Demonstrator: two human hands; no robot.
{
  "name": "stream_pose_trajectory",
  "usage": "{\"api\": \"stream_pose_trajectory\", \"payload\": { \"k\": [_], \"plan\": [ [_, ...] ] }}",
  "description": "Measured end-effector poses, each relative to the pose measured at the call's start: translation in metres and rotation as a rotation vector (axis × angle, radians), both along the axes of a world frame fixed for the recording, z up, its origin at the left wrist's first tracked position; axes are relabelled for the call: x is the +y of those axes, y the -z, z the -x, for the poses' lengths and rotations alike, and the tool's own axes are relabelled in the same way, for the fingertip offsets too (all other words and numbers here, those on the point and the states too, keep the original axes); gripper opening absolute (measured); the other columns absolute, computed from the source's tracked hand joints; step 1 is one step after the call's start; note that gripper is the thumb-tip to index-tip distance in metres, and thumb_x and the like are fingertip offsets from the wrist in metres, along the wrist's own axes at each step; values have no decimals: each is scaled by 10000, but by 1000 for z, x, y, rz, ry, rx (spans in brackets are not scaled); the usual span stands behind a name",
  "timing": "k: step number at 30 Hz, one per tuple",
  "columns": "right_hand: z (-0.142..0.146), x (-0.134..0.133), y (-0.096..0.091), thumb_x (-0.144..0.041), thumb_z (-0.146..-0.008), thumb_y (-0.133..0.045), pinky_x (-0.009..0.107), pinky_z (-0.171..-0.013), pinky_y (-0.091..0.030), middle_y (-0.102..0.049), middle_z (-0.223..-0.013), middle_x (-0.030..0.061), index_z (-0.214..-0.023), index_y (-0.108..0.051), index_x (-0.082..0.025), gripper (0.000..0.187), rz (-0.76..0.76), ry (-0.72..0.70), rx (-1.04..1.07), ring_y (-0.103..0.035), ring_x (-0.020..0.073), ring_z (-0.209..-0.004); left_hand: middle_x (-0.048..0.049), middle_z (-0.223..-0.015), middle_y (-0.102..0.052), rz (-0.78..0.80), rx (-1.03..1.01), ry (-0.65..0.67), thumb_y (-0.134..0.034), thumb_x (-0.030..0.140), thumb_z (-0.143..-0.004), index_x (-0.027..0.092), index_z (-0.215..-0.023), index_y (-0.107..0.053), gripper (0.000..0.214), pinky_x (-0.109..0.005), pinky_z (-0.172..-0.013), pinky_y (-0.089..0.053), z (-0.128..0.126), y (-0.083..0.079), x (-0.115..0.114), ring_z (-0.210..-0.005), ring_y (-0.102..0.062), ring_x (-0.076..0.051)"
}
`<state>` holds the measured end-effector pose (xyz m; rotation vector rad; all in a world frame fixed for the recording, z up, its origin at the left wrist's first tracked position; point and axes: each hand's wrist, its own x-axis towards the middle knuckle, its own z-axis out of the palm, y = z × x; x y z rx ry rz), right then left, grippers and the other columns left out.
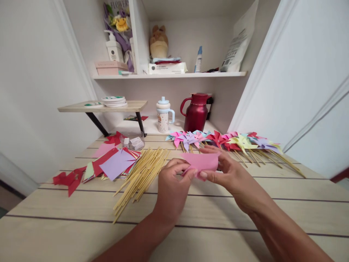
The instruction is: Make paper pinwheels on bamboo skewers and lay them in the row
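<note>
A pink sheet of paper (203, 160) is held up above the table between my two hands, its lower edge curled over. My left hand (174, 182) pinches its lower left part between thumb and fingers. On the other side, my right hand (227, 169) grips the right part, thumb in front and fingers behind. Left of my hands lies a loose bundle of thin wooden sticks (144, 174). Beyond my right hand, several finished paper pinwheels (244, 143) on sticks lie in a row.
Cut paper sheets (116, 163) are stacked at the left, near red paper pieces (69, 179) and small clear boxes (133, 142). Along the back stand a spotted cup (163, 118) and a red jug (196, 112). A small raised stand (131, 105) carries white rolls of tape (113, 101).
</note>
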<state>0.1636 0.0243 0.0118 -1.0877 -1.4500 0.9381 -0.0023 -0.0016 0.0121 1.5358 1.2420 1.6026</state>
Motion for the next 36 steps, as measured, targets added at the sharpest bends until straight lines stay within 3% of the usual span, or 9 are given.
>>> {"api": "stream_pose_trajectory", "payload": {
  "k": [4, 12, 14, 16, 20, 24, 28, 31, 36],
  "plan": [
    [4, -3, 0, -410, -618, -876, 466, -923, -506, -631, -1331, 90, -814, -803, -243, 268, 85, -82, -43, -603, 342, -1169, -40, -775, -689, -34, 41, -28, -717, 194, -748, 246, -617, -748, 144, -334, -796, -418, -1, 0, -1, -769, -595, -214],
    [10, -4, -1, -352, -620, -875, 401, -872, -510, -786, -931, 61, -887, -802, -224, 306, 224, -156, 145, -693, 265, -924, -52, -800, -697, -26, 65, -79, -736, 206, -742, 238, -634, -739, 113, -372, -882, -407, -2, 2, 0, -840, -607, -237],
    [13, -5, 1, -335, -626, -871, 399, -874, -496, -787, -876, 59, -874, -798, -209, 287, 269, -146, 225, -689, 258, -895, -56, -902, -711, -30, 15, -82, -744, 244, -757, 242, -753, -765, 21, -374, -937, -398, 0, 3, 1, -933, -615, -244],
    [17, -5, 2, -316, -626, -871, 389, -882, -481, -784, -875, 59, -837, -789, -196, 256, 289, -134, 314, -677, 247, -890, -68, -1090, -694, -17, -72, -91, -733, 311, -792, 257, -1029, -748, 244, -375, -997, -384, 2, 4, 3, -1076, -593, -251],
    [23, -5, 6, -286, -638, -870, 336, -786, -500, -760, -784, 23, -749, -759, -198, 179, 352, -120, 546, -645, 183, -738, -132, -1355, -563, 135, -318, -110, -673, 474, -845, 234, -1434, -454, 673, -383, -1057, -367, 6, 7, 8, -1263, -506, -260],
    [25, 0, 8, -250, -657, -856, 315, -732, -538, -772, -848, 27, -796, -769, -215, 168, 427, -40, 706, -660, 178, -730, -136, -1387, -567, 332, -434, 60, -657, 548, -834, 228, -1315, -586, 581, -384, -1050, -380, 2, 8, 4, -1273, -512, -282],
    [25, 1, 9, -262, -690, -833, 315, -758, -556, -785, -963, 48, -903, -782, -217, 223, 424, -67, 687, -696, 201, -818, -119, -1304, -641, 422, -394, 171, -787, 457, -737, 232, -1148, -710, 474, -403, -1046, -380, -6, 14, 1, -1252, -530, -310],
    [28, -2, 11, -261, -698, -825, 306, -755, -554, -787, -922, 50, -871, -782, -203, 187, 442, -114, 682, -691, 191, -788, -138, -1259, -666, 433, -443, 212, -835, 394, -690, 207, -1116, -726, 478, -396, -1025, -406, -10, 18, 2, -1225, -556, -309],
    [37, -6, 17, -226, -686, -828, 280, -749, -533, -778, -837, 23, -821, -781, -198, 146, 464, -151, 704, -665, 160, -735, -131, -1119, -726, 359, -607, 373, -779, 359, -766, 149, -1071, -718, 375, -354, -966, -463, -13, 16, 3, -1062, -652, -244]
  ]
}}
